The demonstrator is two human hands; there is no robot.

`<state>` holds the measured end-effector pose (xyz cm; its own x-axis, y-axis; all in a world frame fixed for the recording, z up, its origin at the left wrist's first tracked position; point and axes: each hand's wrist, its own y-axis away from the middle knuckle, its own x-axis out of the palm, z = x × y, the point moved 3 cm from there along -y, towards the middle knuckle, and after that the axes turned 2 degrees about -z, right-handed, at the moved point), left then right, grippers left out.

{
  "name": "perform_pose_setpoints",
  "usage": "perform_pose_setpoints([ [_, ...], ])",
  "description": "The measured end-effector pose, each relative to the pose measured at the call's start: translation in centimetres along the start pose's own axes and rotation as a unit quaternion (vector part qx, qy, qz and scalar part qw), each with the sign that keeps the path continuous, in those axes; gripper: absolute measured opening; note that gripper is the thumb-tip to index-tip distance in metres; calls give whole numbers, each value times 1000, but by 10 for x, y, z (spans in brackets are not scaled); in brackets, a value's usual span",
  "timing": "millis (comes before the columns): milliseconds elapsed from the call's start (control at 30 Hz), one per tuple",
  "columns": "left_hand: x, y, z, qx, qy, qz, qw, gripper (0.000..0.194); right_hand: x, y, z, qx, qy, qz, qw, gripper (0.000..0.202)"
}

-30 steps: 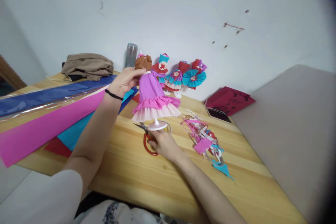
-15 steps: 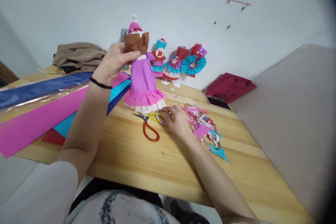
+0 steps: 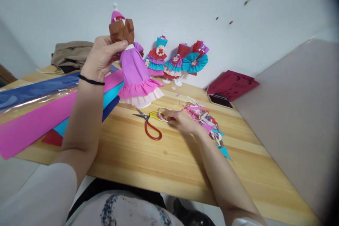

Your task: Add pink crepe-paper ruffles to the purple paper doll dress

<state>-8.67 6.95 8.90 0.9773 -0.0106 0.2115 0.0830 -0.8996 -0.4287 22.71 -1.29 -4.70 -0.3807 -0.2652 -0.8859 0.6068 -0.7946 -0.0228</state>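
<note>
My left hand (image 3: 106,53) is closed round the waist of a paper dress (image 3: 135,70) on a small stand, with a brown top, a purple skirt and pink and white ruffles. The dress is tilted, its hem just over the table. My right hand (image 3: 181,119) pinches the edge of a thin white ring-shaped roll (image 3: 160,114) at the scissors' yellow handle. The scissors (image 3: 153,132), with one red and one yellow handle, lie open on the wood.
Three small paper dresses (image 3: 160,53) stand by the wall. Paper scraps (image 3: 205,118) lie right of my right hand. Coloured paper sheets (image 3: 39,116) and a brown cloth (image 3: 70,54) are at the left. A red bag (image 3: 230,85) and a phone (image 3: 220,101) sit at the back right.
My left hand has moved left and slightly up with the dress, which now tilts more. My right hand has turned and shifted slightly, with the ring-shaped roll still at its fingertips.
</note>
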Motion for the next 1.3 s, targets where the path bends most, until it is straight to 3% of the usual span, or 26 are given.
perform_pose_setpoints([
  [67, 0, 0, 0, 0, 2, 7, 1000, 11, -5, 0, -2, -4, -33, -19, 999, 31],
  [200, 3, 0, 1, -15, 46, 4, 999, 1, -11, -8, -7, 31, -13, -140, 990, 31],
  [367, 12, -2, 12, -58, 75, 1, 996, 11, 4, -20, 9, 93, 22, -212, 973, 32],
  [433, 15, -3, 19, -81, 75, 9, 994, 13, 13, -21, 26, 83, 19, -185, 979, 31],
  [567, 21, -2, 27, -97, 55, 40, 993, 12, 30, -14, 62, 63, 78, -30, 995, 46],
  [633, 25, 0, 26, -98, 39, 46, 993, 9, 34, -10, 71, 95, 107, -2, 990, 52],
  [733, 30, 6, 21, -111, 17, 60, 992, 9, 36, -7, 75, 118, 103, 30, 987, 44],
  [833, 31, 10, 15, -103, 5, 79, 992, 7, 36, -8, 73, 93, 134, 10, 987, 38],
  [933, 31, 10, 11, -79, -17, 90, 993, 5, 34, -10, 68, 101, 193, -40, 975, 50],
  [1133, 28, 6, 14, -82, -35, 78, 993, 5, 38, -11, 63, 85, 142, 0, 986, 50],
  [1300, 23, 4, 19, -114, 81, 65, 988, 13, 25, -9, 57, 75, 92, 23, 993, 58],
])
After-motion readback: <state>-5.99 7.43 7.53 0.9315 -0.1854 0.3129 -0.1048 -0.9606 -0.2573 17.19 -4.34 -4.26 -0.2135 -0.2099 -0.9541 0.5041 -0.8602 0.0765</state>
